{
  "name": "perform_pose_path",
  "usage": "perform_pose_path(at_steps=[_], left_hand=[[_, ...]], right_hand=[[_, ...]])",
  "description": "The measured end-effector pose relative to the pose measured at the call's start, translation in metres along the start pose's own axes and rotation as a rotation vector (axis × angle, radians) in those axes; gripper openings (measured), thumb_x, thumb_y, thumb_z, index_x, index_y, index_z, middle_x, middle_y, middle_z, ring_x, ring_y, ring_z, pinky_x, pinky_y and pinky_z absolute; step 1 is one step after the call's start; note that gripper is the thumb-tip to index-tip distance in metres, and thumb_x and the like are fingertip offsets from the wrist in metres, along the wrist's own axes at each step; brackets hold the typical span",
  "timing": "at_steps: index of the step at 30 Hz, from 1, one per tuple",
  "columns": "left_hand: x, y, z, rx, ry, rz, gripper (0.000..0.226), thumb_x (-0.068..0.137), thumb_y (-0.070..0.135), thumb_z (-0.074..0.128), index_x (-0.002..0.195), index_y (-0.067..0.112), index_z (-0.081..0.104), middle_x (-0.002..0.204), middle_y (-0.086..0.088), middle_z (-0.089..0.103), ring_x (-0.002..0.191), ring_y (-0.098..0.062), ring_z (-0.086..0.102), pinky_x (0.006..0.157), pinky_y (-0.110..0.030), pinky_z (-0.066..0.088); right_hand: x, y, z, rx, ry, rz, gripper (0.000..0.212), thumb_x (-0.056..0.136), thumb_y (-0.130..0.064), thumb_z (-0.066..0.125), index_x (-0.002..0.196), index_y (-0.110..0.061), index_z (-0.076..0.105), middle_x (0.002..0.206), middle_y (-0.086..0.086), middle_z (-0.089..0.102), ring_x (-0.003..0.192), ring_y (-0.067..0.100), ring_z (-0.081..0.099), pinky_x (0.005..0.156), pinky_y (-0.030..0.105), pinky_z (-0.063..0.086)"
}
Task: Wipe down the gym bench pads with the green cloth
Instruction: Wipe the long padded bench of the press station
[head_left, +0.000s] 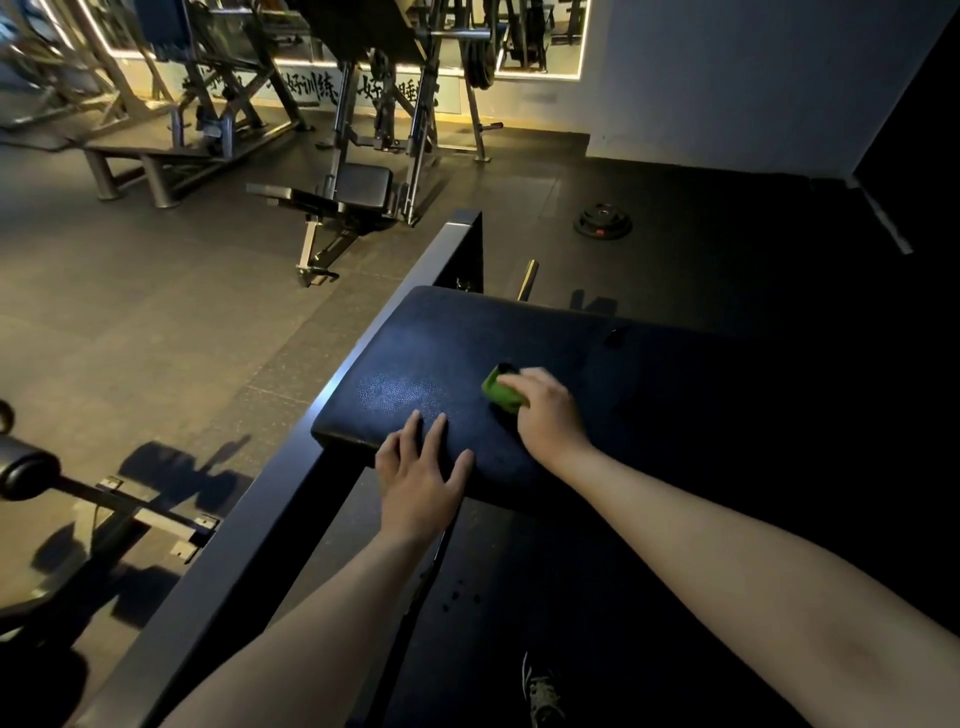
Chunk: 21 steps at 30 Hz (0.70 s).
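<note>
The trouble spot is sitting right under the right grip (545, 415). The green cloth (501, 392) is bunching into a tight wad, with only a small green lump peeking out on the far-left side of the fingers. Wadded like that, each pass is probably covering just a narrow strip, so streaks and missed bands on the bench pad (441, 358) are looking likely. The right stretch of the pad is also lying in deep shadow, so any patch skipped there would be hard to spot. There's a pale sheen glinting on the left part of the pad, though I cannot tell whether that is damp or plain glare. If it is wet, the left grip (418, 478) is bracing on a slick surface right at the near edge. With weight leaning on it, it could be sliding off toward the gap and the steel frame rail (249, 545) running along the left.

Now the grips. The right one is curling over the cloth, fingers bent round it and pressing it down near the middle of the pad. The left one is lying flat and wide open, fingers straight and spread, fingertips touching the pad and the palm hanging over the near edge. It is holding nothing at all.
</note>
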<state>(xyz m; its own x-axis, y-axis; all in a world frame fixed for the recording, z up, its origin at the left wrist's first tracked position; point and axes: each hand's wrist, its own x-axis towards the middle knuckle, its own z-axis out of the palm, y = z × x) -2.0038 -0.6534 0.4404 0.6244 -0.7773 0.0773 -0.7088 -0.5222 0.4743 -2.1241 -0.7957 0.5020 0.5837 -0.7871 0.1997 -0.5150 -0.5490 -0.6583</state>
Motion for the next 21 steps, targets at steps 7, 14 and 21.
perform_pose_path(at_steps=[7, 14, 21], left_hand=[[-0.01, -0.002, 0.001, -0.035, 0.017, -0.012, 0.074, 0.093, 0.065, 0.032, 0.157, 0.026, 0.031, 0.168, -0.002, 0.013, 0.151, -0.022, 0.006, 0.123, -0.037, 0.003], [-0.05, 0.018, -0.001, -0.439, 0.057, -0.113, 0.051, 0.098, 0.034, 0.057, 0.147, 0.027, 0.043, 0.156, -0.006, 0.026, 0.142, -0.02, 0.023, 0.118, -0.033, 0.018], [-0.094, 0.021, 0.004, -1.49, -0.123, -0.573, 0.03, 0.103, 0.04, 0.05, 0.131, 0.031, 0.044, 0.122, -0.013, 0.064, 0.101, -0.026, 0.069, 0.074, -0.043, 0.06]], right_hand=[[-0.043, -0.008, 0.023, -0.055, -0.028, -0.009, 0.035, 0.091, -0.003, 0.051, 0.112, -0.018, 0.074, 0.121, 0.001, 0.066, 0.106, 0.026, 0.063, 0.092, 0.036, 0.049], [-0.09, -0.022, 0.018, -0.007, -0.058, -0.049, 0.027, 0.086, -0.008, 0.059, 0.102, -0.019, 0.078, 0.11, 0.001, 0.073, 0.102, 0.023, 0.067, 0.089, 0.034, 0.051], [-0.123, -0.042, 0.052, 0.134, -0.234, -0.06, 0.049, 0.089, -0.002, 0.052, 0.135, -0.016, 0.06, 0.139, 0.007, 0.055, 0.131, 0.019, 0.049, 0.113, 0.026, 0.036]])
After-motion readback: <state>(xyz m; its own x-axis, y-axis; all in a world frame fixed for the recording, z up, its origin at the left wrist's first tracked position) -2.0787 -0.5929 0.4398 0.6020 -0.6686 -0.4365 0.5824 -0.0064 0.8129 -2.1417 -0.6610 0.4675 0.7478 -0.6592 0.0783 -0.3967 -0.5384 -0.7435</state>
